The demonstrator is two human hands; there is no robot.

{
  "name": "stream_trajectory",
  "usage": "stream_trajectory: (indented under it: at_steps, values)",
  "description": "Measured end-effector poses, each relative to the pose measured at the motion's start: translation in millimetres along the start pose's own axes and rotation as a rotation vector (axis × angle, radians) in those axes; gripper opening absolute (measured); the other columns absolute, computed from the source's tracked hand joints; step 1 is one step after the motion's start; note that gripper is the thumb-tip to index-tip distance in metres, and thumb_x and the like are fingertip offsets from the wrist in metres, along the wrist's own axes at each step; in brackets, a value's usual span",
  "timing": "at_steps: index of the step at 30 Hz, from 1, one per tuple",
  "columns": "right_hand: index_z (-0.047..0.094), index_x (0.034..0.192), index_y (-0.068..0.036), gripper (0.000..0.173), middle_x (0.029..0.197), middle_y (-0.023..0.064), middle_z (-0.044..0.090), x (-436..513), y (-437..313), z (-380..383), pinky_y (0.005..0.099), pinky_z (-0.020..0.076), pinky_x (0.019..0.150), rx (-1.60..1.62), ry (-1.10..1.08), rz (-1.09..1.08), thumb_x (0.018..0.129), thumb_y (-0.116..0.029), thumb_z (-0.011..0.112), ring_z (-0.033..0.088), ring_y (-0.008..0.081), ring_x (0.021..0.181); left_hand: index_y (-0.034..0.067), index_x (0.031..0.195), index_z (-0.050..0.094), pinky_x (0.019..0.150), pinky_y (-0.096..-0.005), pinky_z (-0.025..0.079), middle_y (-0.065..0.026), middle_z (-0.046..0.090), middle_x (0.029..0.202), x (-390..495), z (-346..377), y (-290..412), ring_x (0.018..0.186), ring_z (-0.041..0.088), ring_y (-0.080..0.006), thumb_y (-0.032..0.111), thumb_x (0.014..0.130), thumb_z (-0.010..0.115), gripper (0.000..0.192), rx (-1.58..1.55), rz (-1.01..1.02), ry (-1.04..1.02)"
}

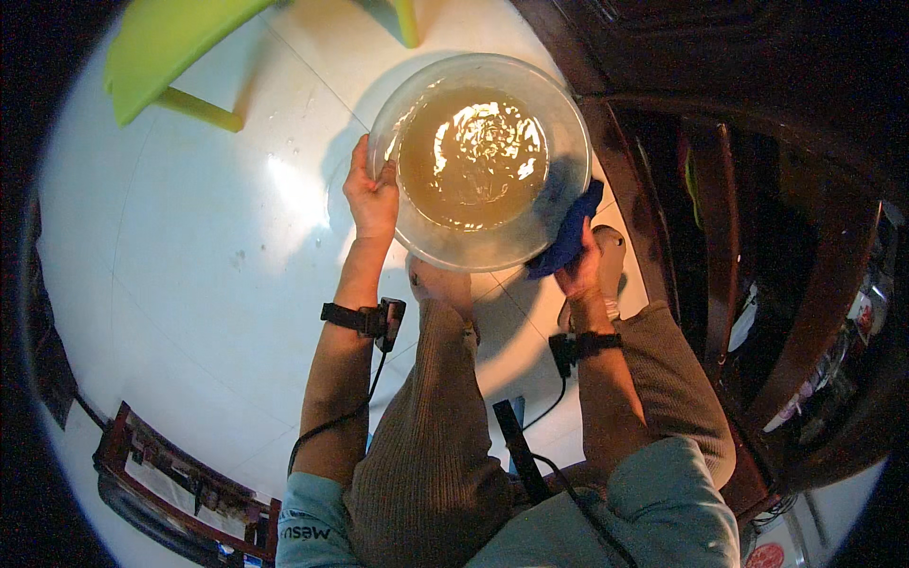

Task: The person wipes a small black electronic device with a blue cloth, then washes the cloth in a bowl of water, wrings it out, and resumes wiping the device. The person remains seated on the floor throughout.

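A round translucent plastic basin (454,252) is in front of my feet, partly filled with murky, rippling water (472,160) that reflects bright light. My left hand (373,195) grips the basin's left rim, with the thumb on the inner side. At the lower right rim, my right hand (579,263) holds a dark blue cloth (568,238) against the basin's outside. Part of the right fingers is hidden by the cloth. Whether the basin rests on the floor or hangs just above it, I cannot tell.
A lime-green plastic stool or chair (177,42) stands at the upper left on the pale tiled floor (199,234). Dark wooden furniture (632,177) with open compartments runs along the right. A wood-framed item (184,483) lies at lower left. Cables (330,422) hang from both wrist straps.
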State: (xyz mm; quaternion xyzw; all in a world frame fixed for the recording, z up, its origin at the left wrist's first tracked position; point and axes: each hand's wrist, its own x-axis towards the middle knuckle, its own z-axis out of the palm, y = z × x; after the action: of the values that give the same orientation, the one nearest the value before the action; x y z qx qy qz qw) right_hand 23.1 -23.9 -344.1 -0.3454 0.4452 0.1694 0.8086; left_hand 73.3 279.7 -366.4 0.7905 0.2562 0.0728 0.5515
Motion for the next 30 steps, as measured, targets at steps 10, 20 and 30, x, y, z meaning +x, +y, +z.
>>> stream_trajectory:
  at_steps: [10,20,30]
  values:
    - [0.061,0.113,-0.003,0.046,0.099,0.0114,0.066,80.1,-106.7,59.5,0.0335,0.0507,0.076,-0.718,-0.068,-0.194,0.090,-0.042,0.055,0.063,0.0225,0.084,-0.005,0.132,0.043,0.097,-0.0330,0.042,-0.0215,0.055,0.126,0.9,-2.3,1.8,0.115,0.055,-0.0275,-0.006,0.081,0.058,0.053,0.049,0.084,-0.062]
    - [0.058,0.116,0.005,0.055,0.109,0.0201,0.063,126.9,-104.6,174.6,0.0351,0.0470,0.087,-1.406,-0.277,-0.533,0.088,-0.042,0.057,0.062,0.0240,0.098,-0.001,0.127,0.049,0.094,-0.0333,0.045,-0.0194,0.060,0.118,1.9,-3.6,1.6,0.110,0.059,-0.0260,-0.004,0.080,0.061,0.049,0.002,0.004,-0.025]
    - [0.050,0.128,0.003,0.066,0.129,0.0147,0.054,78.2,-81.0,48.8,0.0344,0.0375,0.100,-1.077,0.258,-0.444,0.085,-0.045,0.063,0.052,0.0259,0.115,-0.001,0.126,0.052,0.093,-0.0351,0.047,-0.0228,0.060,0.118,1.6,0.6,14.1,0.110,0.059,-0.0341,-0.003,0.078,0.061,0.049,0.095,0.155,-0.068]
